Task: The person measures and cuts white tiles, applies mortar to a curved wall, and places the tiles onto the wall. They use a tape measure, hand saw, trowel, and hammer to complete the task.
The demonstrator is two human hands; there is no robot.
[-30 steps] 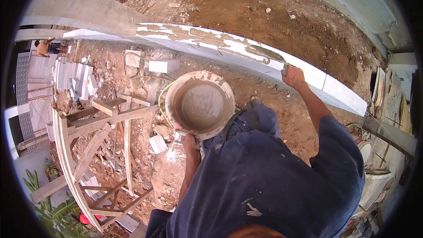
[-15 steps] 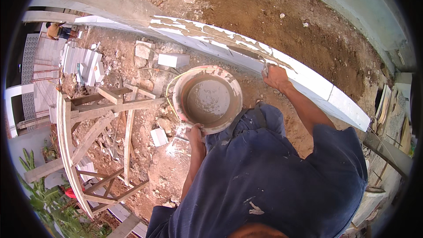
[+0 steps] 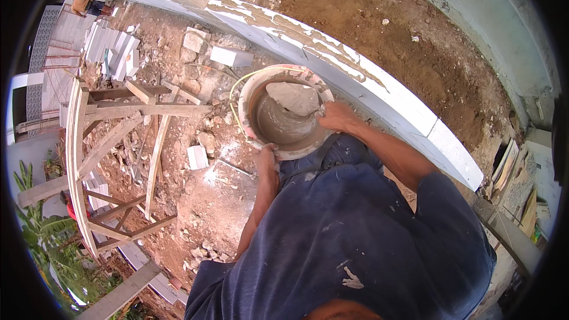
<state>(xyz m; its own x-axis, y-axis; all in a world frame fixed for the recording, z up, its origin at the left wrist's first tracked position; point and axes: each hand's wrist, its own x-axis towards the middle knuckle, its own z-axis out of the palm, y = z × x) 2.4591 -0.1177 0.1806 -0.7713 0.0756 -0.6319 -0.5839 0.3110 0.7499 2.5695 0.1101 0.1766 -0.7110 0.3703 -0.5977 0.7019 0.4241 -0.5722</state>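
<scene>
My left hand (image 3: 267, 157) grips the near-left rim of a round bucket (image 3: 243, 106) held against my lap. Grey wet mortar (image 3: 274, 125) lies inside it. My right hand (image 3: 336, 117) is closed around the handle of a trowel (image 3: 292, 98), the handle mostly hidden by the fingers. The trowel's blade is over the bucket's opening and looks coated with mortar. Beyond the bucket runs a low wall of white blocks (image 3: 409, 115), with patchy mortar (image 3: 296, 34) spread along its top.
To the left stands a timber frame (image 3: 75, 142). White blocks (image 3: 112, 50) are stacked farther off, near another person (image 3: 89, 5). A single white block (image 3: 231, 57) lies beyond the bucket, and a smaller block piece (image 3: 197, 157) on the rubble ground. A string (image 3: 172, 1) runs by the wall.
My right hand has brought the trowel from the wall's top back leftward into the bucket, and mortar now shows on it. My left hand still holds the rim.
</scene>
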